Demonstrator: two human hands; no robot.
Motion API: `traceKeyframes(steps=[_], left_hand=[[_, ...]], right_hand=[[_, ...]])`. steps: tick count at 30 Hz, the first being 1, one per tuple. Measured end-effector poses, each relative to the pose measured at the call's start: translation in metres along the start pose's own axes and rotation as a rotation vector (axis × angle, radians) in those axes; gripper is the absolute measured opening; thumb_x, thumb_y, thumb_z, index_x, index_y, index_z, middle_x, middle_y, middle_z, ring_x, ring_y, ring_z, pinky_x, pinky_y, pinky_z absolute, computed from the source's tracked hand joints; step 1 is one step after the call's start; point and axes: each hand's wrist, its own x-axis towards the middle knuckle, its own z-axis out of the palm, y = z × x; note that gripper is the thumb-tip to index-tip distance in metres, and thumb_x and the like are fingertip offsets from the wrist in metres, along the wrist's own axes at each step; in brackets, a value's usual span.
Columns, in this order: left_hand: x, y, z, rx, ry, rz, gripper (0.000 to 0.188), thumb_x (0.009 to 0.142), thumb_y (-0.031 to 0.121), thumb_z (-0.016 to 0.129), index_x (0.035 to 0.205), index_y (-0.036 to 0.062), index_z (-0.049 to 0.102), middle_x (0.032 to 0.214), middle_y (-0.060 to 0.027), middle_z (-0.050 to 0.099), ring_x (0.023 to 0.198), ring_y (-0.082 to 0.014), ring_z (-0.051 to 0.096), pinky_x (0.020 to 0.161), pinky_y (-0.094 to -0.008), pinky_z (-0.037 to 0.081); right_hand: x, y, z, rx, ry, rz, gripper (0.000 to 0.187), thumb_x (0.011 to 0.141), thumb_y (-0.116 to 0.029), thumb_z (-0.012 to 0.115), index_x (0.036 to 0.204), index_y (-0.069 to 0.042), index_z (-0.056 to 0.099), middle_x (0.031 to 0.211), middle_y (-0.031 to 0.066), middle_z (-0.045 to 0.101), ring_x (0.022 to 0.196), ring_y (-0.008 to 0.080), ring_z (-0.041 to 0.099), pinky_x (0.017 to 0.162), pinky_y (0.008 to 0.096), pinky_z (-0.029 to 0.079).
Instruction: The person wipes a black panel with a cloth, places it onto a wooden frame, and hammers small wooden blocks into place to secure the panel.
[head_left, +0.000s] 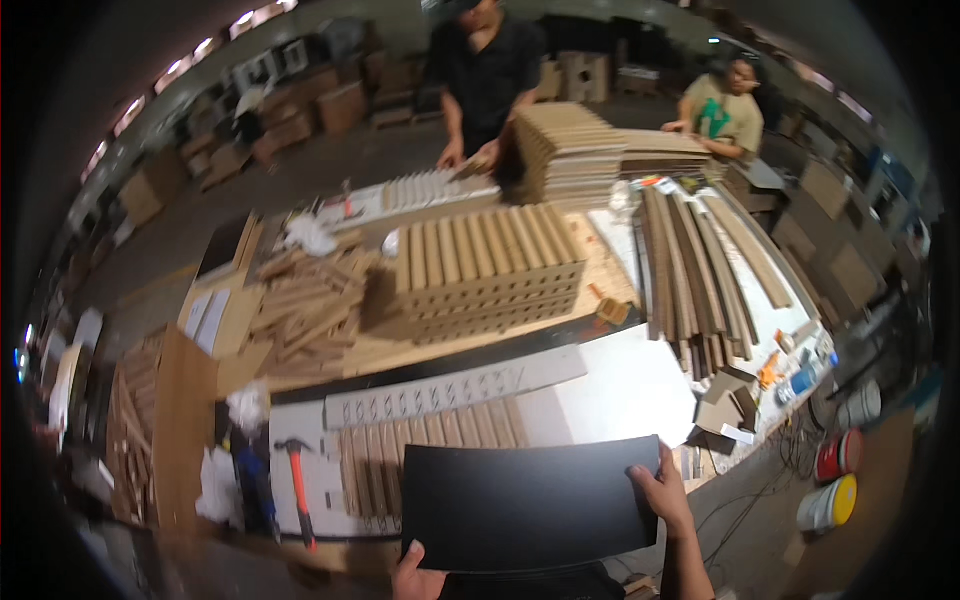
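A dark, flat rectangular panel [530, 505] is held up in front of me, over the near edge of the table. My left hand [418, 578] grips its lower left corner, thumb on the face. At the right edge my right hand [664, 492] clasps it, the thumb on the front and the other fingers mostly behind. Partly covered by the panel, a row of brown wooden slats [430, 436] lies on the white board. Beyond them is a long pale strip [450, 385] with a line of cut marks. A hammer [296, 490] with an orange-red handle rests left of the slats.
Stacked slatted panels [490, 260] stand mid-table, with a heap of wood pieces [310, 305] to their left. Long strips [690, 270] lie at right, near an open cardboard box [728, 403]. Two people work across the table. Buckets [828, 503] and cables are on the floor at right.
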Motion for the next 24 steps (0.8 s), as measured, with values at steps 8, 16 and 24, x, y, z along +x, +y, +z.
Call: traceKeyframes(steps=[8,16,24], left_hand=[[0.016,0.032,0.001,0.985,0.211,0.348,0.047,0.091,0.019,0.062,0.132,0.0005,0.049,0.122,-0.0099,0.058,0.105,-0.0183,0.057,0.091,-0.0321,0.045],[0.063,0.060,-0.032,1.221,0.582,0.696,0.040,0.090,0.018,0.063,0.124,-0.0021,0.055,0.117,-0.0191,0.058,0.106,-0.0281,0.057,0.093,-0.0354,0.043],[0.097,0.089,-0.033,1.593,0.742,0.768,0.042,0.085,0.020,0.066,0.119,-0.0018,0.057,0.117,-0.0208,0.051,0.108,-0.0372,0.050,0.093,-0.0437,0.041]], right_hand=[[0.021,0.000,0.029,0.754,-0.402,0.361,0.050,0.089,-0.016,0.059,0.131,0.003,0.039,0.117,0.0123,0.053,0.108,0.0199,0.050,0.095,0.0324,0.040],[0.049,-0.047,0.118,0.375,-0.270,0.102,0.055,0.081,-0.012,0.068,0.132,0.000,0.050,0.121,0.0092,0.050,0.106,0.0177,0.047,0.094,0.0311,0.038],[0.055,-0.073,0.162,0.596,-0.194,0.262,0.053,0.080,0.001,0.066,0.131,-0.001,0.053,0.111,0.0052,0.052,0.096,0.0141,0.046,0.089,0.0282,0.040]])
